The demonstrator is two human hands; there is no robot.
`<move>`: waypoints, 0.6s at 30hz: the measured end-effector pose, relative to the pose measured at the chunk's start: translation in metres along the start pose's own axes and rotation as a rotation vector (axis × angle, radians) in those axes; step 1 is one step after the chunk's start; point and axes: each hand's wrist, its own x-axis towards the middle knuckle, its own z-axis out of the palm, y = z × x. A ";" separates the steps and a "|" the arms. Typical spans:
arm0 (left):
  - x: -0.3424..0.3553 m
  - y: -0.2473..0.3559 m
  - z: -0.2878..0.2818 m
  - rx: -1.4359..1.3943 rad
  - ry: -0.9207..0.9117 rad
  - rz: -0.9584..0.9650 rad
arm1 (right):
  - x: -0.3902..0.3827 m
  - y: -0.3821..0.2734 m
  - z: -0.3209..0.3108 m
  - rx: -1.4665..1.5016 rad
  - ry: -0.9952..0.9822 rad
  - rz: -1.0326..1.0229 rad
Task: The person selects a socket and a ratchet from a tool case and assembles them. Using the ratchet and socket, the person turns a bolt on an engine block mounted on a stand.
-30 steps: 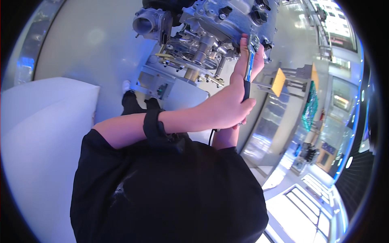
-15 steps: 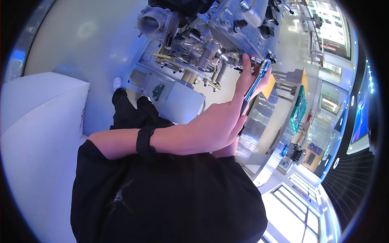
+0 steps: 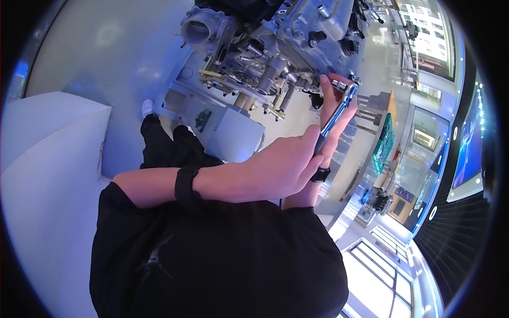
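Silver-grey metal engine (image 3: 302, 26): top cut off by frame. Left hand (image 3: 289, 161): grip wrapped on polished chrome, black-handled ratchet wrench (image 3: 335, 116), slanting, butt hidden, head near engine. Right hand (image 3: 328, 103): fingers part-hidden behind ratchet; grip, cannot tell.

Lighting: bright, bluish-white | Glare: gridded panel (image 3: 377, 276), lower right, burns out; floor (image 3: 114, 58) and wrench (image 3: 339, 110) show highlights | Shadow: black shirt (image 3: 222, 259) loses detail | Optics: fisheye bends straight edges; rim darkens to black

Pale glossy floor (image 3: 116, 63), white shoe (image 3: 147, 108) on it, grey metal stand (image 3: 233, 135), silver engine (image 3: 305, 40) carried on the stand.
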 end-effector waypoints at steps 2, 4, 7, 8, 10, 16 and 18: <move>-0.001 0.000 -0.001 0.015 -0.007 -0.034 | 0.001 0.011 0.001 -0.023 0.026 -0.010; -0.004 -0.002 -0.002 -0.020 0.041 -0.011 | 0.003 0.019 0.002 -0.062 0.018 -0.194; -0.005 -0.003 -0.005 -0.005 0.046 -0.030 | 0.006 0.014 -0.003 -0.077 -0.012 -0.276; -0.005 -0.002 -0.008 -0.002 0.039 -0.029 | 0.007 0.015 -0.006 -0.074 -0.039 -0.314; -0.004 0.002 -0.015 -0.086 0.006 -0.101 | 0.010 0.017 -0.012 -0.087 -0.084 -0.311; -0.005 -0.005 -0.028 -0.218 0.024 -0.174 | 0.011 0.014 -0.006 0.031 -0.074 -0.208; -0.007 -0.004 -0.034 -0.284 0.029 -0.209 | 0.010 0.016 -0.004 0.055 -0.058 -0.207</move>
